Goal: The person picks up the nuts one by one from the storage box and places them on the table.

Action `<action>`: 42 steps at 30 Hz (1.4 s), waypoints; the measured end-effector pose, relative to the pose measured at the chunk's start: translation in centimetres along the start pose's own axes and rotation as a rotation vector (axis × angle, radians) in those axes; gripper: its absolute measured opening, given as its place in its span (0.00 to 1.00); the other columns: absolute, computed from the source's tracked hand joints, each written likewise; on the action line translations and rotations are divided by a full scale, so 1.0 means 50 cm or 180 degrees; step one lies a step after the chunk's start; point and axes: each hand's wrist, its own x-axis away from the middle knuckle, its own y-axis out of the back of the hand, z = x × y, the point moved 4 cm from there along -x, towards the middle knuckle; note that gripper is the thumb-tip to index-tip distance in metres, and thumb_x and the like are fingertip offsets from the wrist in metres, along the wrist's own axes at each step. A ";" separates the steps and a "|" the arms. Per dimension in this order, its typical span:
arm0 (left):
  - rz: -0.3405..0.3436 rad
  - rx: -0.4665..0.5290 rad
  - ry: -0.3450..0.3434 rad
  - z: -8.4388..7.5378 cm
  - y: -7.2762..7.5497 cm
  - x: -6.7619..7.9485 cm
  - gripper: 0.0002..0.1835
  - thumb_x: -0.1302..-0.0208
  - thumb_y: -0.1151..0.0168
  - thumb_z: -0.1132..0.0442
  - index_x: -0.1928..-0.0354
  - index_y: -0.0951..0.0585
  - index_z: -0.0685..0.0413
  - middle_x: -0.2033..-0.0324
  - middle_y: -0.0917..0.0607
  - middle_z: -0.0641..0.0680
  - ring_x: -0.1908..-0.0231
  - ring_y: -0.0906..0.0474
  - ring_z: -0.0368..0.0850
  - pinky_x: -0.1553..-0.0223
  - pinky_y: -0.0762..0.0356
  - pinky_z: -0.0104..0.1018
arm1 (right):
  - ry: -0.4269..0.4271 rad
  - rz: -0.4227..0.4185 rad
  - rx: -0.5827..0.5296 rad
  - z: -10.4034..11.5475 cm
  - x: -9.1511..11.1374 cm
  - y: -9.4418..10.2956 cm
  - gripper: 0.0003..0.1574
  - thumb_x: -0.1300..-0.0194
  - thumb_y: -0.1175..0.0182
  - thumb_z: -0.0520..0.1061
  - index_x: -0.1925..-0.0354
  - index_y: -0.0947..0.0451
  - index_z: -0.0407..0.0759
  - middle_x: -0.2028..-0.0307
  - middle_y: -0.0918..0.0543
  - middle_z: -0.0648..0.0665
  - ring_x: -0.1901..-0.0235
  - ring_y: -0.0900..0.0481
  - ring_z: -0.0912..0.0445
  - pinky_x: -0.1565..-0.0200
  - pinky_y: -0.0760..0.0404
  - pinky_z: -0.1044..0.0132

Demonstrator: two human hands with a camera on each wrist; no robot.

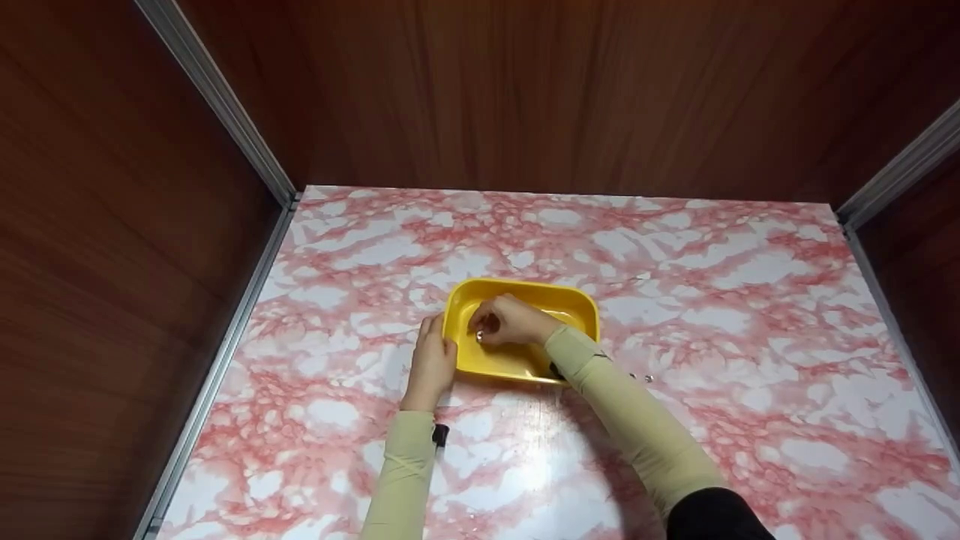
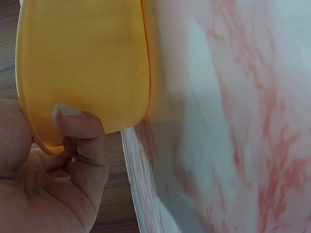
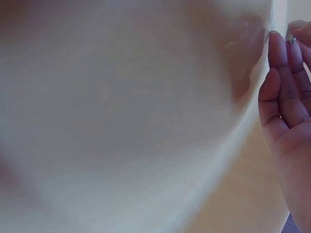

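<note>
A yellow plastic basin (image 1: 525,373) stands on the marbled tabletop. My left hand (image 1: 433,365) grips its left end in the head view; in the left wrist view a bent finger (image 2: 80,124) lies against the yellow wall (image 2: 92,58). My right hand (image 1: 514,321) reaches into the basin from the right. Between its thumb and fingertips it pinches a small shiny metal piece (image 3: 292,41), too small to tell its kind. A shiny bit (image 1: 480,337) also shows by those fingertips in the head view. The right forearm covers the basin's near right corner.
A few tiny shiny pieces (image 1: 649,379) lie on the red-and-white tabletop (image 1: 750,315), right of the basin and beside the right forearm. Brown wood-grain panels (image 1: 510,97) with metal edge strips (image 1: 232,120) wall in the back and both sides.
</note>
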 end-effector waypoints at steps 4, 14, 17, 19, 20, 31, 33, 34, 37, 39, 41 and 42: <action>-0.0011 -0.0006 -0.0001 0.000 -0.001 0.000 0.24 0.40 0.48 0.76 0.40 0.30 0.70 0.48 0.27 0.62 0.49 0.28 0.55 0.44 0.31 0.46 | 0.0086 -0.0076 0.0043 -0.001 0.003 0.005 0.15 0.51 0.33 0.32 0.60 0.17 0.34 0.65 0.16 0.44 0.68 0.21 0.56 0.64 0.21 0.68; 0.0014 -0.0018 0.0042 0.001 -0.001 -0.002 0.24 0.40 0.49 0.76 0.40 0.30 0.70 0.49 0.28 0.62 0.51 0.27 0.55 0.46 0.30 0.45 | -0.0024 -0.0176 -0.0266 0.002 0.009 0.023 0.16 0.49 0.36 0.29 0.58 0.18 0.31 0.64 0.19 0.42 0.67 0.21 0.55 0.63 0.20 0.67; 0.0022 -0.0036 0.0044 0.001 -0.001 -0.002 0.24 0.40 0.49 0.76 0.40 0.30 0.70 0.49 0.28 0.62 0.50 0.27 0.55 0.46 0.29 0.46 | -0.0069 -0.0160 -0.0339 0.006 0.009 0.027 0.16 0.47 0.37 0.30 0.57 0.19 0.30 0.64 0.19 0.42 0.66 0.21 0.55 0.63 0.20 0.65; 0.0027 -0.0046 0.0051 0.002 -0.001 -0.002 0.24 0.40 0.49 0.75 0.40 0.30 0.70 0.49 0.28 0.63 0.51 0.27 0.55 0.47 0.29 0.46 | -0.0084 -0.0162 -0.0376 0.010 0.010 0.031 0.16 0.46 0.37 0.30 0.56 0.19 0.30 0.64 0.19 0.42 0.67 0.21 0.55 0.63 0.20 0.64; 0.0034 -0.0046 0.0061 0.002 -0.001 -0.002 0.24 0.40 0.50 0.75 0.40 0.30 0.70 0.49 0.28 0.62 0.51 0.27 0.55 0.48 0.29 0.46 | -0.0099 -0.0163 -0.0402 0.012 0.010 0.032 0.16 0.45 0.37 0.31 0.56 0.19 0.30 0.64 0.19 0.42 0.67 0.21 0.55 0.63 0.20 0.64; 0.0017 -0.0046 0.0019 -0.001 0.001 0.000 0.24 0.39 0.49 0.75 0.39 0.30 0.69 0.49 0.27 0.61 0.49 0.28 0.54 0.45 0.31 0.45 | -0.0141 -0.0341 -0.0728 0.035 0.027 0.059 0.16 0.43 0.37 0.30 0.54 0.20 0.30 0.61 0.18 0.40 0.64 0.21 0.49 0.59 0.20 0.55; 0.0006 -0.0047 0.0002 -0.001 0.001 0.000 0.23 0.39 0.49 0.75 0.40 0.30 0.69 0.49 0.27 0.61 0.48 0.28 0.54 0.44 0.31 0.46 | -0.0140 -0.0368 -0.0785 0.042 0.031 0.065 0.16 0.43 0.37 0.29 0.54 0.21 0.29 0.61 0.18 0.37 0.64 0.21 0.45 0.58 0.21 0.52; 0.0001 -0.0039 -0.0002 -0.001 0.001 -0.001 0.23 0.39 0.49 0.75 0.40 0.30 0.69 0.49 0.27 0.61 0.48 0.28 0.54 0.44 0.31 0.46 | -0.0135 -0.0378 -0.0814 0.048 0.033 0.069 0.16 0.43 0.38 0.29 0.53 0.21 0.29 0.61 0.18 0.35 0.63 0.21 0.43 0.57 0.21 0.50; 0.0010 -0.0018 0.0025 0.000 0.000 -0.001 0.23 0.39 0.48 0.75 0.39 0.30 0.69 0.49 0.28 0.61 0.48 0.28 0.54 0.43 0.32 0.45 | -0.0120 -0.0370 -0.0946 0.077 0.042 0.087 0.17 0.43 0.39 0.27 0.53 0.22 0.30 0.61 0.19 0.32 0.63 0.22 0.41 0.56 0.22 0.48; 0.0026 -0.0014 0.0047 0.001 0.000 -0.001 0.23 0.38 0.49 0.75 0.39 0.30 0.68 0.48 0.28 0.61 0.48 0.28 0.54 0.44 0.31 0.46 | -0.0115 -0.0357 -0.1019 0.096 0.048 0.097 0.17 0.43 0.40 0.26 0.53 0.22 0.30 0.61 0.20 0.31 0.63 0.22 0.41 0.56 0.22 0.48; 0.0044 -0.0009 0.0084 0.001 -0.001 0.000 0.24 0.38 0.48 0.75 0.39 0.30 0.68 0.48 0.28 0.61 0.48 0.28 0.54 0.44 0.30 0.45 | -0.0111 -0.0342 -0.1077 0.110 0.053 0.106 0.18 0.43 0.40 0.26 0.52 0.22 0.30 0.61 0.20 0.31 0.63 0.22 0.42 0.56 0.22 0.49; 0.0050 -0.0003 0.0092 0.002 -0.001 0.000 0.24 0.38 0.49 0.75 0.38 0.31 0.68 0.47 0.28 0.61 0.48 0.28 0.54 0.44 0.30 0.46 | -0.0108 -0.0340 -0.1105 0.111 0.054 0.107 0.18 0.43 0.40 0.26 0.52 0.22 0.31 0.61 0.20 0.31 0.63 0.22 0.43 0.56 0.22 0.49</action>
